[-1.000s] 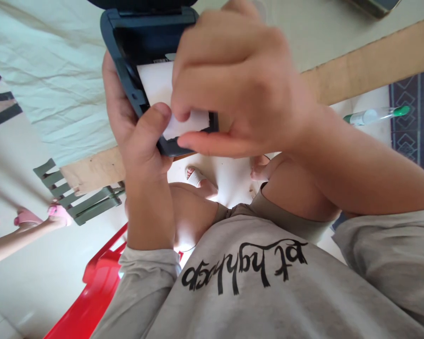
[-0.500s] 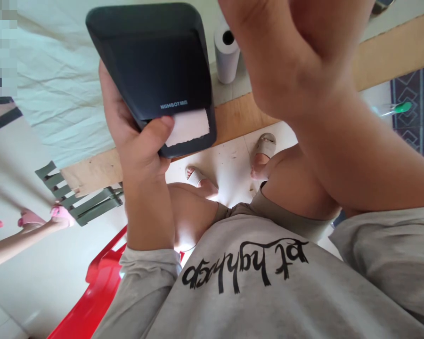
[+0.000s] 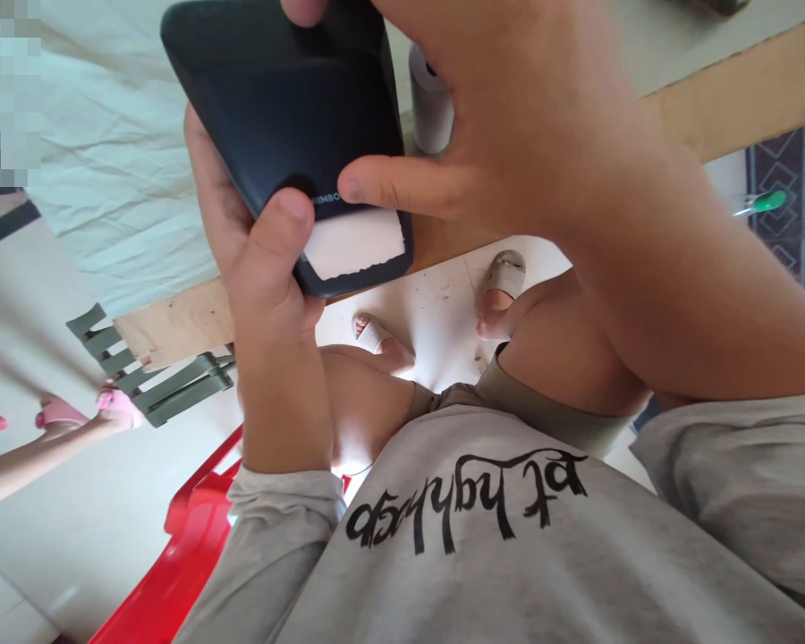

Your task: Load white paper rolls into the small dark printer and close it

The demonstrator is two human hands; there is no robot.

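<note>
A black label printer (image 3: pixel 268 116) with NIIMBOT lettering is tilted up in front of me. My left hand (image 3: pixel 261 241) is closed around its left edge, thumb on the front beside the white paper label (image 3: pixel 359 243) sticking from its slot. My right hand (image 3: pixel 510 116) reaches over from the right with fingers apart. Its thumb lies across the lettering, and one fingertip rests on the face near the upper end. The other right fingers are out of the frame or hidden. Behind the printer stands a white paper roll (image 3: pixel 429 112), partly covered by my right hand.
Pale green cloth (image 3: pixel 121 152) covers the surface at left, bordered by a wooden edge (image 3: pixel 174 322). A red plastic chair (image 3: pixel 188 537) stands at lower left, near another person's pink-shod feet (image 3: pixel 117 402). A green-tipped clear item (image 3: pixel 768 201) lies right, by a dark patterned mat (image 3: pixel 795 179).
My right hand has come down and left from above the roll onto the printer's face. My left thumb has shifted slightly left off the label, which shows more fully.
</note>
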